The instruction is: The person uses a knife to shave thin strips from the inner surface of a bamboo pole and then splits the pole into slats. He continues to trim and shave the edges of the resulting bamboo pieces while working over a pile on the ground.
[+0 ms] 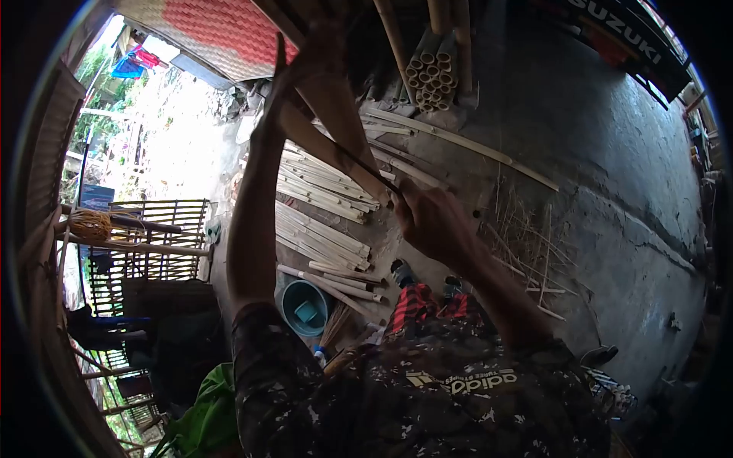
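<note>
My left hand (pixel 309 65) is raised at the top, in shadow, around the upper part of a split length of bamboo (pixel 324 149). One finger or the thumb sticks up, and the other fingers are hard to make out. Lower down and to the right, my right hand (pixel 435 217) is closed round the handle of a knife (pixel 366 168), the handle itself mostly hidden by the fingers. Its thin dark blade lies along the bamboo, pointing up and left. The bamboo's lower end stops close to my right knuckles.
Bundles of split bamboo strips (pixel 321 237) lie on the floor below. A blue bucket (pixel 294 324) holds a small teal container. Cut bamboo tubes (pixel 431 80) are stacked at the top. A long strip (pixel 473 149) crosses the concrete (pixel 618 214), with thin shavings (pixel 534 244) to the right.
</note>
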`<state>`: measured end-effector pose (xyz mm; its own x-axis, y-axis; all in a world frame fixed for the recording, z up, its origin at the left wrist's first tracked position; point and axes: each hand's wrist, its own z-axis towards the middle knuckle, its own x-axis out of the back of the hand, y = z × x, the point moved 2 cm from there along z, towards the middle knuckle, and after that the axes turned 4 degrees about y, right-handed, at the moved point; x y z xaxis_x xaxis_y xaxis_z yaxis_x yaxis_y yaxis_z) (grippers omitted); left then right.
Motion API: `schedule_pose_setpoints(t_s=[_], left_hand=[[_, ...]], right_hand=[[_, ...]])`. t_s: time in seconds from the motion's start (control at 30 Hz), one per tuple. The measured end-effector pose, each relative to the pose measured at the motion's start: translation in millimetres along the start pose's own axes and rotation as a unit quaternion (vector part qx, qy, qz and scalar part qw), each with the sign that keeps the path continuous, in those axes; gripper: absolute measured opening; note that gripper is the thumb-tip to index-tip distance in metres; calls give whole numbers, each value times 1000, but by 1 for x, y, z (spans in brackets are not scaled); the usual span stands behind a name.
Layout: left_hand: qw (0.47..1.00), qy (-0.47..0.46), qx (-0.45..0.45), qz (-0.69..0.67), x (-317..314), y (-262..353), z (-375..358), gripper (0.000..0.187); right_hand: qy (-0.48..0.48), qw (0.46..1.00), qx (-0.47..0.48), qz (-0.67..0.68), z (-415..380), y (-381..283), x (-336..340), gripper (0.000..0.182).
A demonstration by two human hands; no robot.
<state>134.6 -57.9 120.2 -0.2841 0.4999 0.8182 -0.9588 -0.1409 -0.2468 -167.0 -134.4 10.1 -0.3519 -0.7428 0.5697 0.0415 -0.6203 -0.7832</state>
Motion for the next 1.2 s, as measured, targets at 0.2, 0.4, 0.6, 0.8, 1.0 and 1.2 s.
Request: schedule_pose_setpoints(t_s=[0.2,0.4,0.6,0.8,1.0,1.2], left_hand=[[974,46,-87,205,31,-17,15,40],[995,-2,-40,96,26,-3,14,40],[993,-43,-14,109,53,-5,30,41],[997,78,22,-3,11,56,-27,42],[935,183,184,-243,-18,124,-112,43],[934,-106,301,-162,-159,-4,-164,43]], right_hand=[[2,999,-31,6,-6,5,-11,25],[15,1000,-15,21,-4,11,-29,22],[17,999,-34,27,2,12,-20,19],[-59,995,-80,-32,-13,59,-70,23],[-44,992,-116,-13,-6,73,-102,24],[-65,990,-127,8,7,58,-91,32]])
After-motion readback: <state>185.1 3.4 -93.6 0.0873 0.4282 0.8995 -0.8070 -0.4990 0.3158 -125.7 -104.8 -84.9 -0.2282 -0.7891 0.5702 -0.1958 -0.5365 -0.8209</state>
